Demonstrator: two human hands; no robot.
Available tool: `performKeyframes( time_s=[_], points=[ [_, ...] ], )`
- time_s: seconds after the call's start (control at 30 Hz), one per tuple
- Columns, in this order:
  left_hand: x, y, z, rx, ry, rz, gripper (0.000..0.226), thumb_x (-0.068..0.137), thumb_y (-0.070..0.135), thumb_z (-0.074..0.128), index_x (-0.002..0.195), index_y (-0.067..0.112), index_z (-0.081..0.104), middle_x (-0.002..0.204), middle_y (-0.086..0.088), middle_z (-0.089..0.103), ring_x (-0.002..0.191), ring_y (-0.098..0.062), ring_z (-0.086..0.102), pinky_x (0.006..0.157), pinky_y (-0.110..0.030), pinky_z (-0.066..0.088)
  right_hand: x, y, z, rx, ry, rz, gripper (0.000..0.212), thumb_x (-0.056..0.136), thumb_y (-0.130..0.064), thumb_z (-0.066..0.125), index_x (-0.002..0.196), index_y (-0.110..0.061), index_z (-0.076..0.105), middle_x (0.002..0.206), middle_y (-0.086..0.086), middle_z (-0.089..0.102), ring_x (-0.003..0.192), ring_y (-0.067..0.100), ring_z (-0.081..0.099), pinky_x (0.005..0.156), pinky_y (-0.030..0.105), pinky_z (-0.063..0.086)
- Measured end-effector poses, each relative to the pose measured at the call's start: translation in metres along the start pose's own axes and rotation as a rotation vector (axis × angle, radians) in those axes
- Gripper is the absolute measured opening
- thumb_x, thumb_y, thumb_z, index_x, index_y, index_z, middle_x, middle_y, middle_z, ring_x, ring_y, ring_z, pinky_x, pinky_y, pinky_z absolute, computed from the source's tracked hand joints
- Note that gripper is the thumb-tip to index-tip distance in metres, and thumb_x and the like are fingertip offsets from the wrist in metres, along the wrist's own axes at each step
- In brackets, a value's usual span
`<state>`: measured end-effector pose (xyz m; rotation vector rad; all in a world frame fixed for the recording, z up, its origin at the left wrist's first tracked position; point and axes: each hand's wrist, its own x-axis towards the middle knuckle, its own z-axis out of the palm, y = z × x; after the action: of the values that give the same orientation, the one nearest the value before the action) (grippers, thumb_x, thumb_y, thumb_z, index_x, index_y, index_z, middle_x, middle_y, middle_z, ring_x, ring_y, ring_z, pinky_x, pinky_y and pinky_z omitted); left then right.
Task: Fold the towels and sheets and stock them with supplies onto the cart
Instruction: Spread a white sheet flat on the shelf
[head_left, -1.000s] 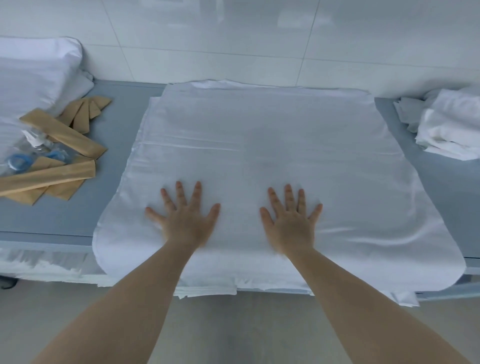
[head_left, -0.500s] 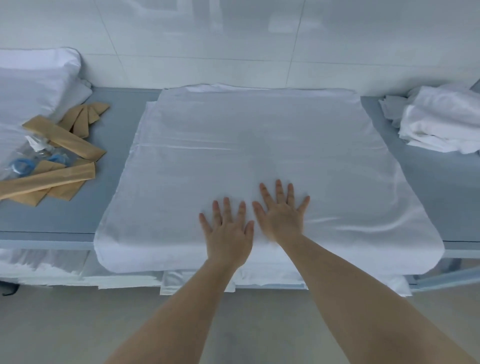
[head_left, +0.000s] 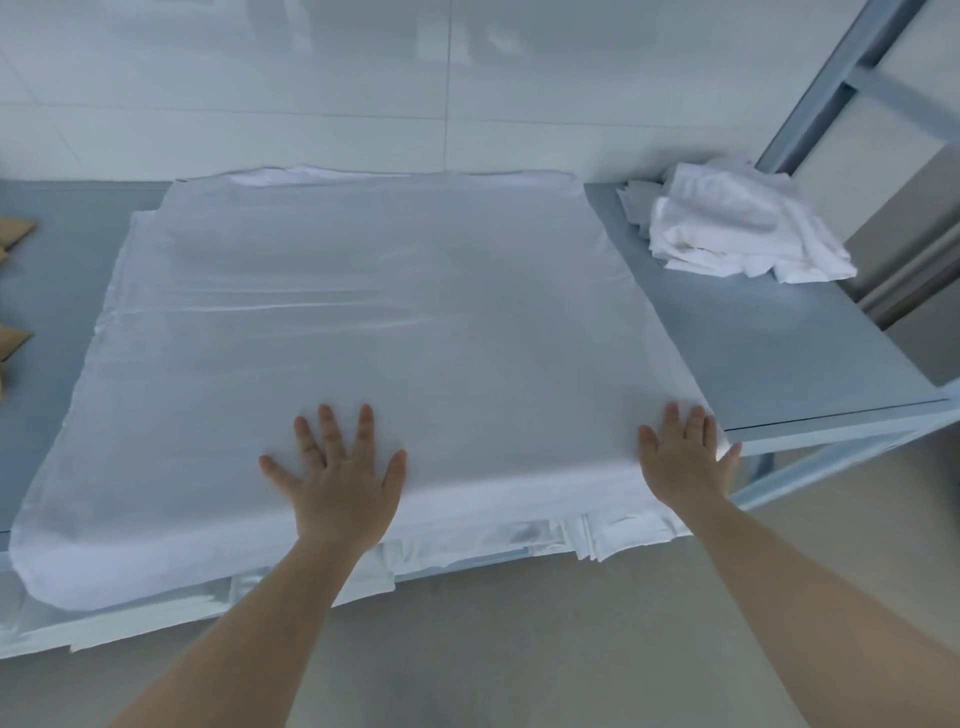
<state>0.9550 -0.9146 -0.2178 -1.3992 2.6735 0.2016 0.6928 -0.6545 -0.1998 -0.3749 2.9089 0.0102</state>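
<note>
Both hands, left hand (head_left: 340, 483) and right hand (head_left: 684, 460), lie flat on the folded sheet (head_left: 363, 312); sweep creases toward three o'clock, pressing evenly.

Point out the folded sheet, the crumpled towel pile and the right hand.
folded sheet (head_left: 374, 322), head view, on its smooth top middle.
crumpled towel pile (head_left: 737, 223), head view, on the middle of the heap.
right hand (head_left: 684, 462), head view, on the back of the hand.
</note>
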Motion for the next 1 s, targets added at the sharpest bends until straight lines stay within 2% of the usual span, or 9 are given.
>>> performKeyframes(
  time_s=[0.1, 0.2, 0.3, 0.4, 0.6, 0.7, 0.8, 0.87, 1.0],
  points=[
    [0.000, 0.001, 0.003, 0.018, 0.022, -0.006, 0.073, 0.083, 0.068, -0.008, 0.149, 0.038, -0.018, 0.161, -0.008, -0.012, 0.146, -0.033, -0.015, 0.106, -0.070, -0.005, 0.003, -0.047, -0.003, -0.011, 0.102, -0.285, 0.059, 0.099, -0.053, 0.019, 0.153, -0.035, 0.003, 0.162, 0.001, -0.005, 0.148, 0.022, -0.008, 0.115, 0.053, -0.008],
    [0.000, -0.003, 0.009, 0.033, 0.056, -0.015, 0.077, 0.078, 0.070, -0.016, 0.149, 0.039, -0.017, 0.162, -0.007, -0.010, 0.147, -0.033, -0.013, 0.107, -0.069, -0.003, 0.019, -0.103, 0.001, -0.014, 0.040, -0.512, 0.058, 0.098, -0.057, 0.019, 0.152, -0.040, 0.003, 0.162, -0.004, -0.004, 0.149, 0.018, -0.007, 0.117, 0.051, -0.005],
    [-0.001, -0.006, 0.011, 0.048, 0.080, -0.020, 0.076, 0.080, 0.070, -0.014, 0.149, 0.039, -0.014, 0.162, -0.007, -0.007, 0.147, -0.033, -0.011, 0.107, -0.069, -0.002, 0.064, -0.112, -0.005, -0.057, 0.025, -0.414, 0.061, 0.097, -0.061, 0.015, 0.152, -0.039, 0.000, 0.162, -0.004, -0.007, 0.149, 0.020, -0.006, 0.117, 0.051, -0.005],
    [-0.001, -0.004, 0.011, 0.050, 0.090, -0.008, 0.072, 0.085, 0.069, -0.005, 0.150, 0.039, -0.012, 0.162, -0.008, -0.006, 0.147, -0.033, -0.010, 0.107, -0.070, -0.002, 0.092, -0.065, -0.013, -0.007, 0.014, -0.222, 0.067, 0.095, -0.062, 0.012, 0.153, -0.032, -0.002, 0.162, 0.002, -0.008, 0.149, 0.020, -0.006, 0.119, 0.049, -0.002],
    [-0.002, -0.003, 0.004, 0.038, 0.068, -0.001, 0.072, 0.086, 0.069, -0.003, 0.151, 0.037, -0.011, 0.162, -0.009, -0.008, 0.147, -0.034, -0.012, 0.107, -0.071, -0.002, 0.030, -0.013, -0.003, 0.069, 0.018, -0.139, 0.072, 0.099, -0.054, 0.016, 0.154, -0.011, -0.001, 0.161, 0.012, -0.004, 0.148, 0.025, -0.005, 0.119, 0.046, -0.002],
    [-0.002, -0.004, 0.000, 0.028, 0.049, -0.008, 0.073, 0.085, 0.069, -0.003, 0.150, 0.038, -0.012, 0.161, -0.009, -0.011, 0.146, -0.034, -0.014, 0.107, -0.071, -0.003, -0.011, -0.039, 0.004, 0.039, -0.037, -0.089, 0.077, 0.097, -0.058, 0.018, 0.153, -0.010, -0.002, 0.160, 0.017, -0.006, 0.147, 0.036, -0.007, 0.116, 0.058, 0.000],
    [-0.002, -0.005, -0.007, 0.004, -0.011, -0.004, 0.074, 0.083, 0.074, -0.001, 0.149, 0.042, -0.015, 0.160, -0.010, -0.018, 0.145, -0.035, -0.020, 0.105, -0.072, -0.007, -0.048, -0.104, 0.011, 0.022, -0.099, -0.277, 0.076, 0.089, -0.072, 0.011, 0.152, -0.032, -0.003, 0.161, 0.009, -0.012, 0.146, 0.038, -0.013, 0.109, 0.065, -0.007],
    [-0.001, -0.013, -0.012, -0.025, -0.066, -0.047, 0.077, 0.078, 0.082, 0.000, 0.144, 0.049, -0.020, 0.157, -0.011, -0.026, 0.142, -0.038, -0.027, 0.103, -0.073, -0.012, -0.071, -0.145, 0.015, 0.042, -0.101, -0.380, 0.076, 0.084, -0.077, 0.004, 0.151, -0.040, -0.004, 0.161, 0.007, -0.014, 0.145, 0.037, -0.017, 0.107, 0.067, -0.011],
    [0.001, -0.060, -0.017, -0.063, -0.063, -0.203, 0.088, 0.065, 0.094, -0.003, 0.141, 0.053, -0.023, 0.156, -0.018, -0.025, 0.141, -0.040, -0.027, 0.103, -0.073, -0.012, -0.088, -0.166, 0.023, -0.028, -0.049, -0.356, 0.081, 0.082, -0.078, 0.000, 0.151, -0.035, -0.011, 0.159, 0.013, -0.018, 0.144, 0.040, -0.019, 0.107, 0.070, -0.010]
  ],
)
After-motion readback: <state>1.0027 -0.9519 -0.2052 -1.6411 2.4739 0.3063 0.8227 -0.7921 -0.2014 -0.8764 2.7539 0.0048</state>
